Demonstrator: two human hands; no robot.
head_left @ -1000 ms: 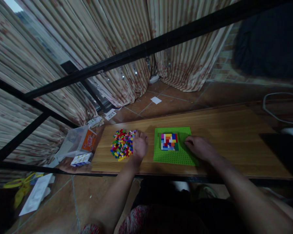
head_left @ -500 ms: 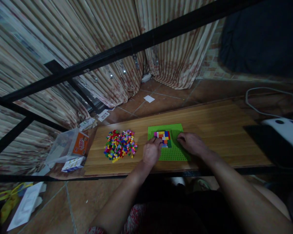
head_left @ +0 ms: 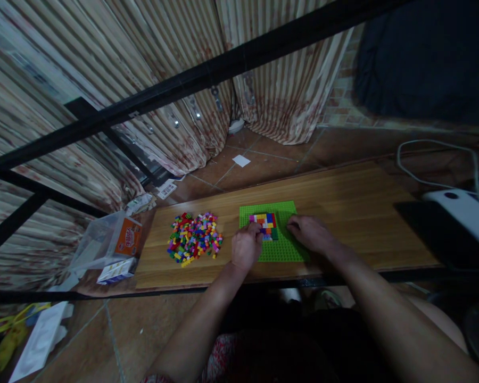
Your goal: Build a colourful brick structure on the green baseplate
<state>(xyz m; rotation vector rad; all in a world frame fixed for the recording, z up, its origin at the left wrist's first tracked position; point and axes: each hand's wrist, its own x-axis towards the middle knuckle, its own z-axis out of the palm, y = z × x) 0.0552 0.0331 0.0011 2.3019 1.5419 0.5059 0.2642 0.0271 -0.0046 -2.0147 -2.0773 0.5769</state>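
Note:
A green studded baseplate (head_left: 281, 251) lies on the wooden board in front of me. On its upper middle sits a block of joined toy bricks (head_left: 268, 223) in white, yellow, red, blue, orange and green. My left hand (head_left: 246, 246) is at the left side of these bricks, fingers closed and bent down onto them; whatever is between the fingertips is hidden. Over the right part of the baseplate rests my right hand (head_left: 307, 232), apart from the bricks, its fingers curled together. I cannot make out anything in it.
A pile of loose colourful bricks (head_left: 194, 238) lies left on the wooden board (head_left: 351, 213). Beyond the board's left end stand a clear plastic bin (head_left: 99, 242) with an orange label and a small box (head_left: 116, 270). To the right are a black flat object (head_left: 439, 231) and a white device (head_left: 461, 213) with a cable.
The view has shifted slightly. Both hands stay in nearly the same places by the bricks, the left fingers still pressed at their left side.

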